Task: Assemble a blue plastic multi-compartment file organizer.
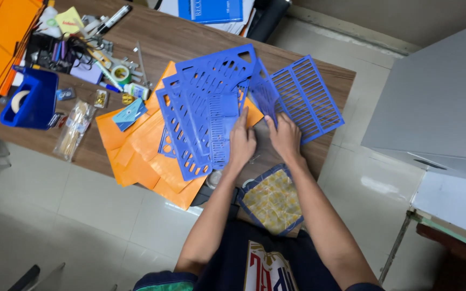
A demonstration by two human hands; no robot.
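Note:
Several blue slotted plastic panels (206, 102) lie stacked on a brown wooden table (179, 37). My left hand (241, 141) rests flat on the near edge of this stack, fingers pointing away from me. A blue grid panel (307, 97) lies to the right, and my right hand (285, 136) presses on its near left corner. Both hands sit side by side, almost touching. Orange paper sheets (141, 156) lie under the panels and hang over the table's near edge.
A blue tape dispenser (31, 99) stands at the left. Pens, a glue bottle (136, 90), tape roll and small clutter fill the back left. A clear packet (74, 129) lies near the edge. A yellow patterned cloth (273, 200) rests on my lap. A grey cabinet (438, 91) stands at right.

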